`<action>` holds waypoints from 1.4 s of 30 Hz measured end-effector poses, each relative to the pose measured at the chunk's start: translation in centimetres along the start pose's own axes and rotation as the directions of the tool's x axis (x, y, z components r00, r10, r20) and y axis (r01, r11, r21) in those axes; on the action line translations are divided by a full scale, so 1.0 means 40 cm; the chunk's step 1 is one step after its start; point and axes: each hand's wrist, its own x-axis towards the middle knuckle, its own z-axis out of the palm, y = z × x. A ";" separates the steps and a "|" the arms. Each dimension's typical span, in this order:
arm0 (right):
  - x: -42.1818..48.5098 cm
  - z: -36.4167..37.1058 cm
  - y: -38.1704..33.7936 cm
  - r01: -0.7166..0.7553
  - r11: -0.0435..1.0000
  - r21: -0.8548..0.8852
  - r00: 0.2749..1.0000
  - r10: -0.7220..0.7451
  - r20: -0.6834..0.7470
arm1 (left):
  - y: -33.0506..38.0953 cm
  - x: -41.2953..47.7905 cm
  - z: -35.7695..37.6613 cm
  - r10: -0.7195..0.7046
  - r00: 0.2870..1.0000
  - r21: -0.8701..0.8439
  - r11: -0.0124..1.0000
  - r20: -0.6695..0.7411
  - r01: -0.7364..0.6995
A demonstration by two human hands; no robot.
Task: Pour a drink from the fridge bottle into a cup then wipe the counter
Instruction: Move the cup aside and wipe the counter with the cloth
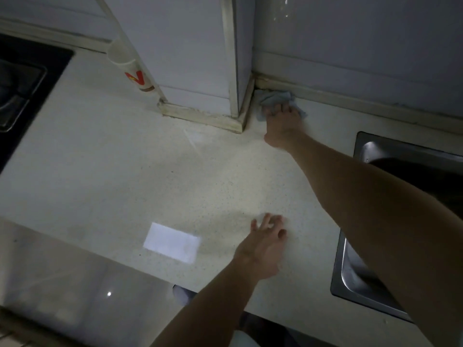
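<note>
Step in hand: wiping. My right hand (283,121) grasps the cloth (271,97), fingers curled over it, and presses it onto the counter (125,184) in the back corner. The column (200,58) base sits just left of the grip. My left hand (263,246) lies released, fingers spread on the counter, well nearer me than the grip.

Procedure, as I judge it: press evenly, draw strokes from the corner toward me, overlap passes.

The cup (127,68) stands well left of the grip, beyond the column; I cannot tell its contents. The sink (355,271) lies right of the grip; I can make out nothing inside.
</note>
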 end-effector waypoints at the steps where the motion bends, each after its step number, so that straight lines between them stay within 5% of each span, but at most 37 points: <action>1: -0.026 0.011 0.025 -0.012 1.000 -0.013 1.000 0.012 -0.004 | 0.000 -0.001 -0.003 0.002 1.000 0.020 1.000 0.001 -0.003; 9: -0.247 0.094 0.286 -0.241 0.968 0.067 0.968 0.234 0.094 | -0.006 -0.002 -0.014 0.039 0.999 -0.018 0.999 0.027 -0.039; 16: -0.230 0.084 0.186 -0.427 0.863 0.271 0.904 0.405 0.137 | -0.035 -0.026 -0.015 0.058 0.998 -0.200 0.978 -0.019 -0.061; 24: -0.091 0.017 -0.060 -0.154 0.968 0.200 0.986 0.139 0.088 | -0.052 -0.085 0.044 -0.070 0.997 -0.055 0.996 -0.042 0.068; 33: -0.074 0.020 -0.113 0.003 0.999 0.043 0.999 -0.005 0.045 | -0.074 -0.073 0.008 -0.067 0.997 -0.231 0.970 0.039 0.074; 37: -0.111 0.041 -0.071 -0.024 1.000 0.017 1.000 0.024 0.003 | -0.077 -0.079 -0.001 -0.044 0.998 -0.237 0.970 0.046 0.054; 42: -0.214 0.081 0.078 -0.258 0.964 0.067 0.966 0.257 0.026 | -0.081 -0.083 0.003 -0.021 0.998 -0.214 0.976 0.059 0.033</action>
